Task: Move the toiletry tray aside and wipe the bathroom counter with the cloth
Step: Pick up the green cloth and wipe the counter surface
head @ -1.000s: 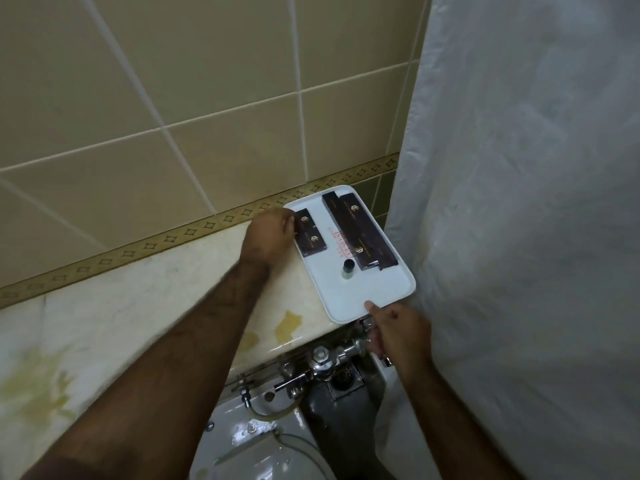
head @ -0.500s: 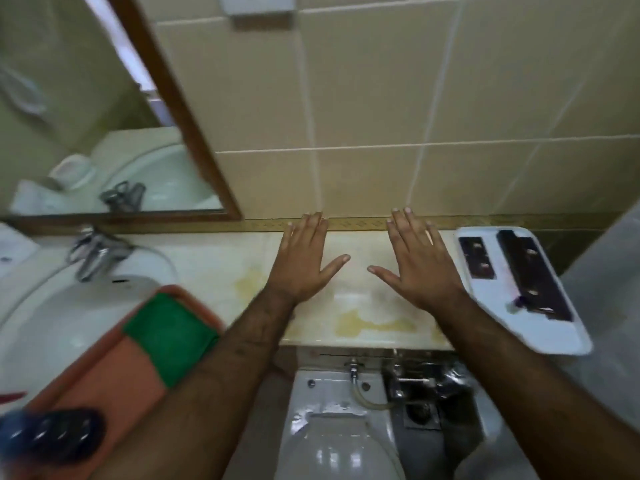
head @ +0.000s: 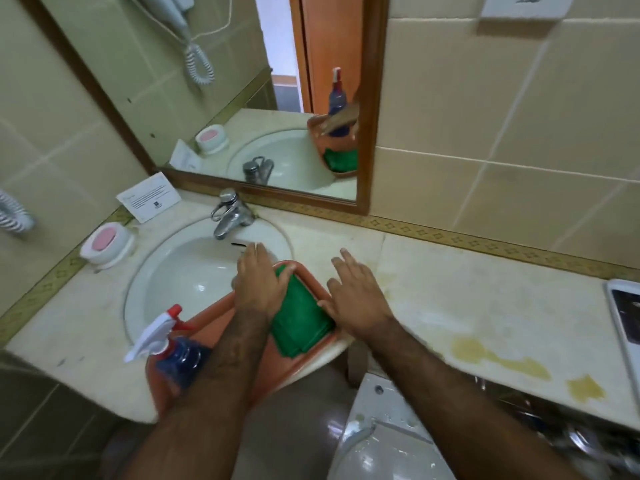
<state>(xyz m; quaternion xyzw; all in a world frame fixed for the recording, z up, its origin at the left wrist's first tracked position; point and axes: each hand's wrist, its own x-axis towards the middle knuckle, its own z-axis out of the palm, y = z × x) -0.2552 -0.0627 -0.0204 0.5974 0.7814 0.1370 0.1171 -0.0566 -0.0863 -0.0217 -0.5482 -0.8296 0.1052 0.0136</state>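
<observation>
A folded green cloth [head: 300,317] lies in an orange basin [head: 304,358] that sits across the sink's front right. My left hand [head: 258,284] rests on the cloth's left edge, thumb on the cloth, fingers spread. My right hand [head: 356,296] lies flat at the cloth's right edge, over the basin rim, fingers apart. Neither hand has lifted the cloth. The white toiletry tray [head: 623,320] with dark packets sits at the counter's far right end. The marble counter [head: 485,306] shows yellow stains.
A blue spray bottle [head: 169,344] stands in the basin's near end. The tap [head: 230,213], a pink soap dish [head: 104,242] and a white card [head: 149,195] are at the sink's back and left. A toilet [head: 381,438] is below the counter.
Both hands let go of the toiletry tray at the right end, passed over the counter, then moved left to the green cloth in the orange basin. My view swung left to the sink.
</observation>
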